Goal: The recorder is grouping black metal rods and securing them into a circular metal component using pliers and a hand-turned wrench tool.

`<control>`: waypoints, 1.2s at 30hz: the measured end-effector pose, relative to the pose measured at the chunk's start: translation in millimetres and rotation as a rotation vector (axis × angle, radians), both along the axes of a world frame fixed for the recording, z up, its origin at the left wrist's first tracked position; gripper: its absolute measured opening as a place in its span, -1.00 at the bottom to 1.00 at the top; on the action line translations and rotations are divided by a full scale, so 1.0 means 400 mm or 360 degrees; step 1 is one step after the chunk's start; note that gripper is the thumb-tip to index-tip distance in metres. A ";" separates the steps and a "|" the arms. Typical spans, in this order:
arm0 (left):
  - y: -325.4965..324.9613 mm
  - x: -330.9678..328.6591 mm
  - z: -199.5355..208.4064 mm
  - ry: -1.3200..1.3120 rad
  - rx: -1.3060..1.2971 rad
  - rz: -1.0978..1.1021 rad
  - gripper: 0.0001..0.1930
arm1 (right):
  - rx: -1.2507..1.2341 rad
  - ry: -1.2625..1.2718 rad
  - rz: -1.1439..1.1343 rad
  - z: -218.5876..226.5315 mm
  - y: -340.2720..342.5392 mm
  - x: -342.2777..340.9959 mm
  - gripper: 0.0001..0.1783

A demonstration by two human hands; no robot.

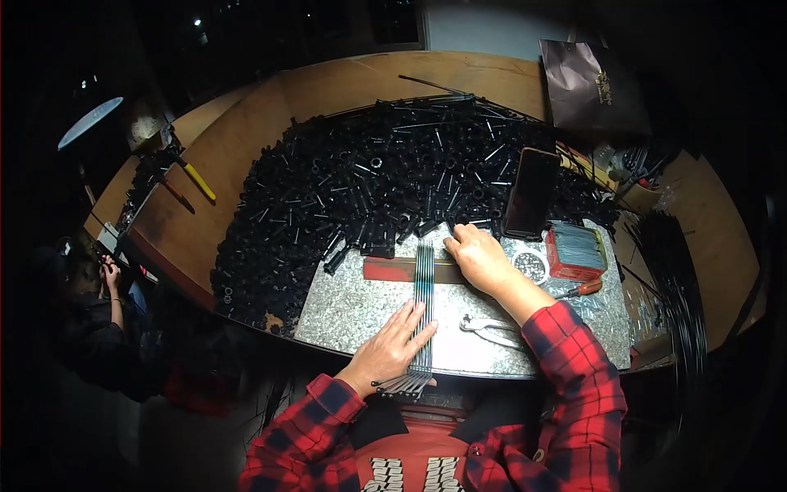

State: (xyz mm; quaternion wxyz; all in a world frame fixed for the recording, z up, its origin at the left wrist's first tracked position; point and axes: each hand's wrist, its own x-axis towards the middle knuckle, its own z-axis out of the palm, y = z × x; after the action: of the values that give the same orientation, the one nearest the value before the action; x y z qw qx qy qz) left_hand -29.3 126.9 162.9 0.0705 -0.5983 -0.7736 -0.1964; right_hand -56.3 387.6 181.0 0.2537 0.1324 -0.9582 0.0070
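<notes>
A bundle of thin dark rods [424, 289] lies lengthwise on the speckled grey board [336, 316], crossing a long red-brown block [388, 269]. Over the bundle's near part rests my left hand [392, 351], its fingers stretched out flat on the rods. The rods' near ends fan out below that hand, with small dark tips. My right hand [482, 261] is above the block's right end, fingers curled together at the edge of a heap of black tubular parts [369, 180]. What its fingertips hold, if anything, is hidden.
Pincers [492, 330], a red-handled tool [580, 289], a white cup of small parts [529, 266] and a red box of thin pieces [576, 250] sit to the right. An upright phone [531, 193] leans behind them. Long black rods [684, 287] hang at far right. Another person's hand [111, 272] shows far left.
</notes>
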 end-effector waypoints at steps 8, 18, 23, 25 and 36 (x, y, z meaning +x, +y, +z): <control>0.002 -0.006 -0.011 0.0006 0.0016 -0.0030 -0.12 | -0.0071 -0.0061 -0.0032 -0.005 0.007 0.002 -0.76; -0.001 -0.009 -0.017 0.0034 -0.0002 -0.0029 -0.12 | -0.0056 -0.0048 -0.0013 0.006 -0.005 -0.006 -0.74; -0.001 -0.003 -0.007 -0.0024 0.0004 -0.0021 -0.12 | -0.0061 -0.0087 -0.0020 0.006 -0.010 -0.007 -0.75; -0.002 -0.001 -0.005 -0.0043 -0.0018 -0.0027 -0.10 | -0.0107 -0.0080 -0.0030 0.002 -0.010 -0.008 -0.74; -0.020 -0.014 -0.038 0.0083 -0.0107 0.0014 -0.02 | -0.0454 0.0033 0.0083 0.078 0.070 0.072 -0.43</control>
State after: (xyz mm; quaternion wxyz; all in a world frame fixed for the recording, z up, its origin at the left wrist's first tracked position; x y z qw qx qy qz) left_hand -35.0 119.1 147.6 0.0712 -0.6019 -0.7803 -0.1542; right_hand -27.4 415.6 212.3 0.2797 0.1199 -0.9410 0.1483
